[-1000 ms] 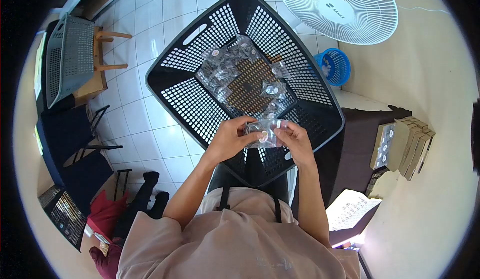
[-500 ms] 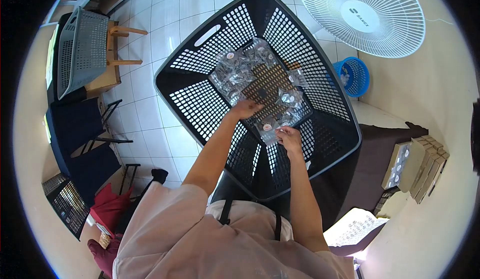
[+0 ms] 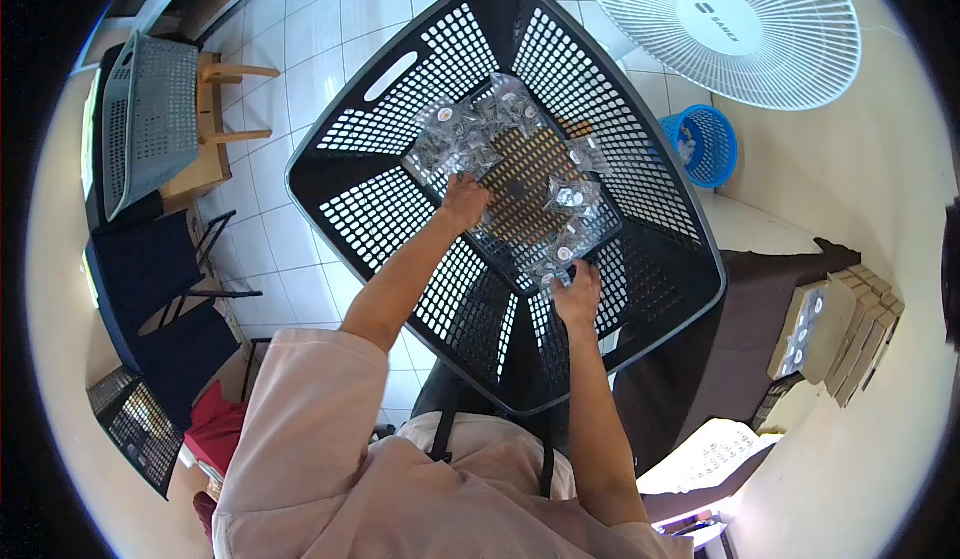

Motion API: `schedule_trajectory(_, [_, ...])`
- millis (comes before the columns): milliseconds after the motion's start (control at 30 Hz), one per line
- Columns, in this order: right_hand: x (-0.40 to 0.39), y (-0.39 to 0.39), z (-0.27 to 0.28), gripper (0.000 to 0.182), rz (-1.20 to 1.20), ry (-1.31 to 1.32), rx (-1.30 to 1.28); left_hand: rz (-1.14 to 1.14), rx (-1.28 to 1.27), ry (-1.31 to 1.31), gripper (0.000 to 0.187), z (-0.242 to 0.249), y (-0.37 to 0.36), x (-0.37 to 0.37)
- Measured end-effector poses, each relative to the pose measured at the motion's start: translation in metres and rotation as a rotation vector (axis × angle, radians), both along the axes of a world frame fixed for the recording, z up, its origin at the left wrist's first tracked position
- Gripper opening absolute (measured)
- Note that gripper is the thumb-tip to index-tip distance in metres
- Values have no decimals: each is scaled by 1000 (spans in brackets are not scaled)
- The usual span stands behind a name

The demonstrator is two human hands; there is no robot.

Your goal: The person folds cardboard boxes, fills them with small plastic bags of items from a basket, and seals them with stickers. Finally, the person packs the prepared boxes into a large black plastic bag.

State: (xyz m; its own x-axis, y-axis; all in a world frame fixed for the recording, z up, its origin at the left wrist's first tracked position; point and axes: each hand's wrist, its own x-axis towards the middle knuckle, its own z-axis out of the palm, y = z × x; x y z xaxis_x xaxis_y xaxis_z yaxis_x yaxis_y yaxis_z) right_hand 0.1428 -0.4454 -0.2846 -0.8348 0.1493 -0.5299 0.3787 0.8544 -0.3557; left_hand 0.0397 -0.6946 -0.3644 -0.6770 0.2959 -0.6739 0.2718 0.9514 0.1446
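A large black perforated basket stands in front of me, with several small clear plastic packets on its bottom. My left hand reaches into it at the lower edge of the packet pile on the left side; its fingertips touch the packets, and whether they grip one is hidden. My right hand is at the near side of the basket floor, its fingers beside another group of packets. Its grip is too small to make out. One more packet lies on the right of the basket floor.
A white fan is at the upper right above a blue bin. Cardboard boxes lie on a dark cloth at the right. A grey basket, a wooden stool and dark folding chairs stand at the left.
My left hand has moved left and up to the packet pile. My right hand has shifted slightly down, and the packet that was by it no longer hangs over the basket's near side.
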Motion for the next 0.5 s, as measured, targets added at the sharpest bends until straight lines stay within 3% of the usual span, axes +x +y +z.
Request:
schedule_trajectory(33, [-14,-5,20,59,-11,5,4,-11,4,5,22,15,0,-7])
schedule_trajectory(100, [-38,-11,60,66,-19,106,-380,244,697,-300,13,58,5,-28])
schedule_trajectory(133, [-47,-11,76,66,-29,115,-367,365,926,-367,9,74,13,-26])
schedule_trajectory(167, [-54,-10,91,67,-37,135,-478,349,938,-370,9,92,23,-21])
schedule_trajectory(233, [-61,-1,120,69,-51,176,-577,636,1220,-443,9,157,41,-21])
schedule_trajectory(300, [-61,12,147,62,-488,98,-1169,742,1369,-474,9,196,49,-16])
schedule_trajectory(333, [-59,19,158,60,-685,13,-1342,780,1441,-407,7,215,55,-11])
schedule_trajectory(367, [-58,26,168,60,-683,30,-1339,791,1563,-404,8,227,57,-5])
schedule_trajectory(433, [-53,36,183,71,-688,-530,-1593,658,1596,-553,12,247,61,2])
schedule_trajectory(467, [-47,39,187,81,-612,-611,-1579,547,1698,-544,17,253,65,4])
schedule_trajectory(500, [-36,44,182,68,-611,-643,-1749,419,1722,-520,18,261,68,4])
